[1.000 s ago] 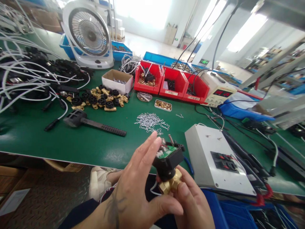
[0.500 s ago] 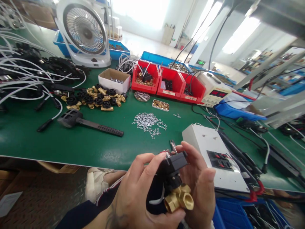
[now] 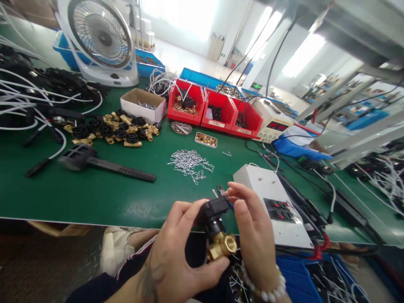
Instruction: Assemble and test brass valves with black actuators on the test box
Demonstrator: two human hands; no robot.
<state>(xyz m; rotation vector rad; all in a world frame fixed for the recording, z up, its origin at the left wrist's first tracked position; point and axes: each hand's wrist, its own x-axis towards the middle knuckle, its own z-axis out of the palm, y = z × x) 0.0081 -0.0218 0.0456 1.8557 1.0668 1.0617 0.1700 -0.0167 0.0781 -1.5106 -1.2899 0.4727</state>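
Observation:
My left hand [image 3: 186,248] grips a valve assembly, with a brass body [image 3: 222,246] below and a black housing [image 3: 215,210] on top. Its thumb presses on the brass and its fingers wrap the black part. At the top of the housing, the fingertips of my right hand [image 3: 252,219] are pinched at a small dark connector [image 3: 221,191]. Beyond the hands a pile of silver clips [image 3: 189,162] lies on the green table [image 3: 132,202].
A black mallet [image 3: 107,163] and brass fittings [image 3: 126,131] lie to the left. Red bins [image 3: 217,123], a white carton [image 3: 142,110] and a fan [image 3: 101,38] stand behind. On the right are a grey switch box [image 3: 284,227] and cables.
My right hand has left the side of the valve and moved up to the connector. The left hand still holds the valve, now more upright. The view has shifted slightly right.

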